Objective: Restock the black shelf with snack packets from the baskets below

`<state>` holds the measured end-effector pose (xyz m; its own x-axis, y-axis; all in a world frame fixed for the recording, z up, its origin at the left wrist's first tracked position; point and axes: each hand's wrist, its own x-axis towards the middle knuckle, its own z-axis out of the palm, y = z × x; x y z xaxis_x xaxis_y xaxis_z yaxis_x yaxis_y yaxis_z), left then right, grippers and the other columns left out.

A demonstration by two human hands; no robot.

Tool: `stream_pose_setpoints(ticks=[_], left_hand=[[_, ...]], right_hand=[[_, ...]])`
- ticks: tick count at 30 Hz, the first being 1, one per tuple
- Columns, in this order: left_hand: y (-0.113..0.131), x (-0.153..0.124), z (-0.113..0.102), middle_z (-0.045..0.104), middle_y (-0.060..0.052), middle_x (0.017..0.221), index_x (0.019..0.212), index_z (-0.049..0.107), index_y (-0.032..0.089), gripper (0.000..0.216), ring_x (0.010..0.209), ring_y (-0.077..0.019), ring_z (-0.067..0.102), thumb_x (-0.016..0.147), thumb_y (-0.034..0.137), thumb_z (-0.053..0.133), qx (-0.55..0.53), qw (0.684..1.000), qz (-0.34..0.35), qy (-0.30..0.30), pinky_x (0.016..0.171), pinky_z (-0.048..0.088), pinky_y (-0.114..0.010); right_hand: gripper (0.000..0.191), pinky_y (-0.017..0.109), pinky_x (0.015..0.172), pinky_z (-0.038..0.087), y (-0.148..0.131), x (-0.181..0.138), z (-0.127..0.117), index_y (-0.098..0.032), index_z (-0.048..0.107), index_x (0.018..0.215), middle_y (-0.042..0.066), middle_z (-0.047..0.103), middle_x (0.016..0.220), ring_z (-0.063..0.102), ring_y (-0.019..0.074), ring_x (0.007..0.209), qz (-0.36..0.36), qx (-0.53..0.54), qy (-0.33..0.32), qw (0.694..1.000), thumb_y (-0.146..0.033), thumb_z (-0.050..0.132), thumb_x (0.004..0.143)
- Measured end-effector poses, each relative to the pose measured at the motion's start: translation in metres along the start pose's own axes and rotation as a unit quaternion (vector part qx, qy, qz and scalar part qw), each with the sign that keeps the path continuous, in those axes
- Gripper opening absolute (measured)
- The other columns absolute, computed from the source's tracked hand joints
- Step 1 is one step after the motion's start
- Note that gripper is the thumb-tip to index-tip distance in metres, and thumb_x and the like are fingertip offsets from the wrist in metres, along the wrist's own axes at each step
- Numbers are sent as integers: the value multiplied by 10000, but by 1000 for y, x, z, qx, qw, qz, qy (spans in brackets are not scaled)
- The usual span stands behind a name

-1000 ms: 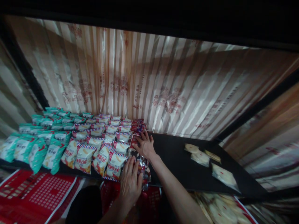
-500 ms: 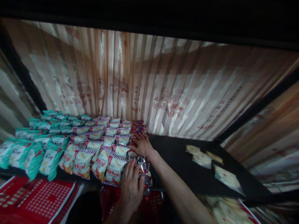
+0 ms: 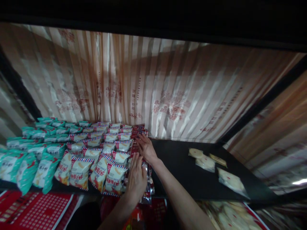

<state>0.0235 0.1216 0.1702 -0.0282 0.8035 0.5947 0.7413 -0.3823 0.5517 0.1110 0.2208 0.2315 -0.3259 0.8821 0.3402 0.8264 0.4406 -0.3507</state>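
My left hand [image 3: 137,176] lies flat, fingers together and stretched out, on a row of shiny red-and-clear snack packets [image 3: 146,188] at the front of a black shelf [image 3: 182,166]. My right hand [image 3: 146,147] reaches further back and presses flat on the same row, near the red packets [image 3: 137,129] by the back wall. Left of both hands stand rows of white, red-and-blue-striped snack bags [image 3: 107,172]. Teal bags [image 3: 26,166] fill the far left of the shelf.
A striped, shiny curtain-like wall [image 3: 153,95] backs the shelf. Several clear packets of pale round biscuits [image 3: 206,162] lie on the shelf's right part. More packets [image 3: 227,217] sit on a lower level at right. Red printed boxes [image 3: 35,210] lie below left.
My left hand has slid forward along the packet row, toward my right hand. My right hand has shifted slightly back and left. The view has drifted a little to the right.
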Motion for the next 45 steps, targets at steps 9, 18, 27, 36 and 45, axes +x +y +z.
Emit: stream_pose_setpoints(ticks=[9, 18, 27, 36, 45], left_hand=[[-5, 25, 22, 436, -191, 1367, 1276, 453, 62, 459, 1346, -281, 262, 866, 225, 326, 7, 999, -26, -45, 1051, 335, -528], [-9, 33, 34, 482, -213, 1320, 1238, 479, 27, 452, 1325, -294, 306, 856, 233, 350, 23, 997, -62, -27, 1052, 335, -520], [-2, 39, 34, 507, -183, 1300, 1213, 500, 71, 423, 1293, -291, 364, 818, 163, 380, -5, 997, -79, -5, 1044, 346, -530], [-7, 39, 37, 530, -184, 1276, 1194, 529, 66, 422, 1292, -294, 368, 813, 152, 369, -2, 996, -91, -12, 1056, 334, -539], [-9, 39, 38, 516, -178, 1296, 1193, 525, 71, 427, 1321, -273, 324, 819, 136, 331, -38, 992, -115, -37, 1065, 324, -527]], right_hand=[[563, 349, 1097, 250, 10, -37, 0, -117, 453, 1310, 110, 322, 1457, 266, 187, 1352, 234, 166, 142, 947, -440, 222, 912], [654, 381, 1057, 310, 2, -59, 11, -94, 391, 1338, 157, 435, 1375, 396, 242, 1276, 280, 257, 148, 913, -526, 320, 852], [608, 370, 1032, 354, 7, -44, 12, -174, 463, 1307, 93, 518, 1320, 453, 220, 1236, 249, 283, 107, 920, -552, 262, 875], [663, 364, 1119, 198, 7, -25, 16, -123, 431, 1329, 82, 395, 1420, 220, 203, 1368, 242, 245, 80, 935, -561, 216, 880], [540, 352, 960, 383, 7, -15, 5, -174, 636, 1080, 109, 628, 1124, 522, 236, 1115, 229, 158, 107, 954, -477, 225, 904]])
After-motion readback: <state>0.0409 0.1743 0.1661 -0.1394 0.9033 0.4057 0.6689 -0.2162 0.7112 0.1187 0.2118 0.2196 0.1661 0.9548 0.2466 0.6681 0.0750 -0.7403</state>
